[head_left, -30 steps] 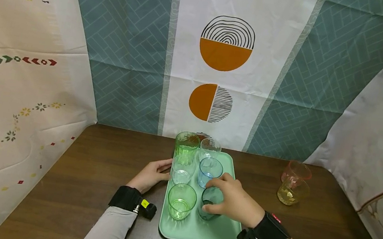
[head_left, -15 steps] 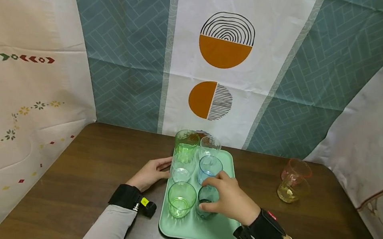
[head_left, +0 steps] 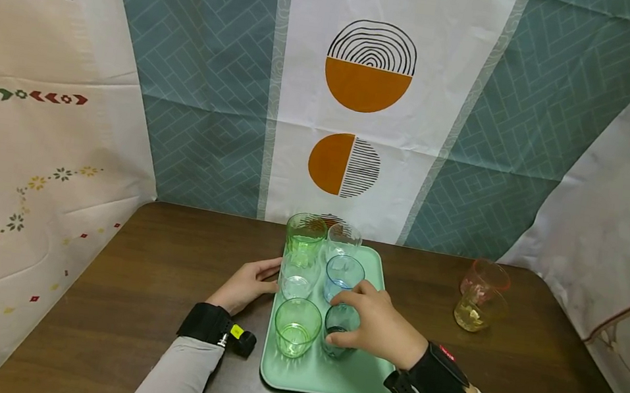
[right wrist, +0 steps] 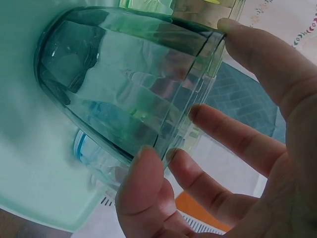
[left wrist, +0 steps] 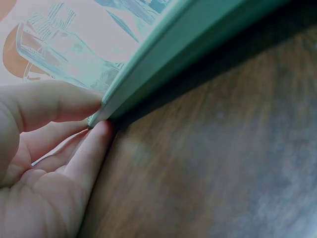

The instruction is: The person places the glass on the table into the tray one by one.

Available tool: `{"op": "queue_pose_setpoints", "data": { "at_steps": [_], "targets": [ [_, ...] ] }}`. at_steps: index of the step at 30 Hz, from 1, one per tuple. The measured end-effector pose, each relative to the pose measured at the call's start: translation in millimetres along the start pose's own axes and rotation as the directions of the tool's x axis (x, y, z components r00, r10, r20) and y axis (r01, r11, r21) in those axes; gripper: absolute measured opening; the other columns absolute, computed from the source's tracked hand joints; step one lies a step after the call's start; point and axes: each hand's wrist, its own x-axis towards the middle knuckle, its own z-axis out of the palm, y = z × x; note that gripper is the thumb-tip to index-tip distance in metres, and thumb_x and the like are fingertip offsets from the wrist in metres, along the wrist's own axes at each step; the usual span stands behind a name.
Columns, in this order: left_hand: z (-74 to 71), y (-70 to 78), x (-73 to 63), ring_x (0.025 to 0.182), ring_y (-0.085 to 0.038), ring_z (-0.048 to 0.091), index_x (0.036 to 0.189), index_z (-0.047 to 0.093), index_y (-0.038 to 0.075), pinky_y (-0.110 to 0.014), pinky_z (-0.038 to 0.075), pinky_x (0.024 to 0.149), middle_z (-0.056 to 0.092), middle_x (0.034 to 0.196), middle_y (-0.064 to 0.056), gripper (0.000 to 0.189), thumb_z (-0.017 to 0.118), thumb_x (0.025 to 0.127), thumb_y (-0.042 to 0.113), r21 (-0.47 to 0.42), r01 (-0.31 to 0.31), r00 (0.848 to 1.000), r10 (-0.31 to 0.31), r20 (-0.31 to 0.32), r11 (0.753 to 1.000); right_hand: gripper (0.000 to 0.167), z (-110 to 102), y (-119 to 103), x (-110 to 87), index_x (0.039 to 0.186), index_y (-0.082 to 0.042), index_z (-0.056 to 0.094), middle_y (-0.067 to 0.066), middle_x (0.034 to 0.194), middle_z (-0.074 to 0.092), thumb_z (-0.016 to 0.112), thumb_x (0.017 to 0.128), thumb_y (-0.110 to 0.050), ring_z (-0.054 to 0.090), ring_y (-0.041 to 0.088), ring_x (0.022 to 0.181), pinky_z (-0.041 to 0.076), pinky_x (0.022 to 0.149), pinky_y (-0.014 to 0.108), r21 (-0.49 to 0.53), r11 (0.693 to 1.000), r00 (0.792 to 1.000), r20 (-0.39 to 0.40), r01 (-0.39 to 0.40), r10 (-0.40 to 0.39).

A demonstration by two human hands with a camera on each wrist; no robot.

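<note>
A mint-green tray (head_left: pixel 350 380) carries two columns of drinking glasses. My right hand (head_left: pixel 378 324) grips the dark teal glass (head_left: pixel 336 342) at its rim, thumb and fingers spread round it; in the right wrist view this glass (right wrist: pixel 124 79) stands on the tray's surface. Beside it is a light green glass (head_left: pixel 295 337). Behind them stand a clear glass (head_left: pixel 298 280) and a blue glass (head_left: pixel 343 280). At the tray's far end are a taller green glass (head_left: pixel 305 238) and another clear glass (head_left: pixel 343 243). My left hand (head_left: pixel 243 287) pinches the tray's left rim (left wrist: pixel 133 74).
On the brown table (head_left: pixel 162 269), off to the right, a pink glass (head_left: pixel 483 278) and a yellow glass (head_left: pixel 473 313) stand close together. A patterned cloth (head_left: pixel 213 110) hangs behind the table's back edge.
My right hand has shifted slightly left with the teal glass, bringing it closer to the light green one. The left hand has stayed at the tray's rim.
</note>
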Motion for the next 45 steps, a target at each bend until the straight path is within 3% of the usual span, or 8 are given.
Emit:
{"op": "queue_pose_setpoints", "data": {
  "at_steps": [15, 24, 30, 36, 41, 45],
  "targets": [
    [1.6, 1.1, 0.1, 0.146, -0.037, 0.034, 0.154, 0.034, -0.007, -0.037, 0.046, 0.108, 0.036, 0.156, -0.028, 0.067, 0.060, 0.093, -0.011, -0.004, 0.008, 1.000, -0.008, -0.001, 1.000, 0.048, -4, -2, -5.1, 0.121, -0.016, 0.071, 0.008, 0.110, 0.054, 0.088, 0.079, -0.034, 0.043, 0.029, 0.094, 0.045, 0.073, 0.035, 0.008, 0.999, 0.999, 0.007, -0.051, 0.051],
    [1.4, -0.1, 0.4, 0.146, -0.037, 0.034, 0.154, 0.034, -0.007, -0.034, 0.047, 0.107, 0.037, 0.156, -0.028, 0.067, 0.060, 0.093, -0.011, -0.015, 0.008, 1.000, -0.008, -0.001, 1.000, 0.046, -27, 9, -13.3, 0.127, -0.013, 0.070, 0.013, 0.118, 0.055, 0.081, 0.087, -0.035, 0.046, 0.031, 0.098, 0.046, 0.076, 0.040, -0.036, 0.995, 0.995, -0.027, -0.093, 0.092],
    [0.9, -1.9, 0.7, 0.146, -0.035, 0.034, 0.154, 0.035, -0.006, -0.036, 0.047, 0.107, 0.037, 0.157, -0.026, 0.067, 0.061, 0.093, -0.012, -0.010, 0.015, 1.000, -0.015, -0.006, 1.000, 0.043, -51, 37, -23.0, 0.126, -0.012, 0.070, 0.014, 0.118, 0.059, 0.079, 0.089, -0.033, 0.052, 0.038, 0.109, 0.045, 0.089, 0.057, -0.063, 0.989, 0.985, -0.115, -0.134, 0.126],
    [0.0, -1.1, -0.1, 0.147, -0.037, 0.033, 0.155, 0.033, -0.006, -0.039, 0.046, 0.108, 0.035, 0.158, -0.027, 0.067, 0.060, 0.094, -0.011, 0.003, 0.014, 1.000, -0.014, -0.002, 1.000, 0.045, -73, 79, -36.3, 0.128, -0.008, 0.068, 0.019, 0.122, 0.063, 0.077, 0.091, -0.032, 0.052, 0.041, 0.117, 0.041, 0.092, 0.064, -0.077, 0.977, 0.970, -0.158, -0.201, 0.187],
    [-0.2, -1.0, 0.1, 0.147, -0.036, 0.033, 0.155, 0.033, -0.006, -0.039, 0.045, 0.109, 0.035, 0.158, -0.026, 0.067, 0.059, 0.094, -0.010, -0.003, 0.017, 1.000, -0.017, 0.006, 1.000, 0.047, -88, 113, -44.9, 0.126, -0.002, 0.067, 0.011, 0.096, 0.063, 0.077, 0.090, -0.031, 0.052, 0.037, 0.100, 0.034, 0.084, 0.059, -0.147, 0.952, 0.957, -0.153, -0.268, 0.246],
    [0.7, -0.4, 0.2, 0.147, -0.036, 0.033, 0.155, 0.034, -0.005, -0.039, 0.045, 0.109, 0.036, 0.157, -0.026, 0.066, 0.060, 0.094, -0.010, -0.010, 0.017, 1.000, -0.017, -0.001, 1.000, 0.050, -98, 131, -50.6, 0.124, 0.002, 0.066, 0.009, 0.092, 0.064, 0.079, 0.088, -0.031, 0.051, 0.041, 0.102, 0.033, 0.083, 0.064, -0.168, 0.933, 0.944, -0.155, -0.317, 0.293]
  ]
}}
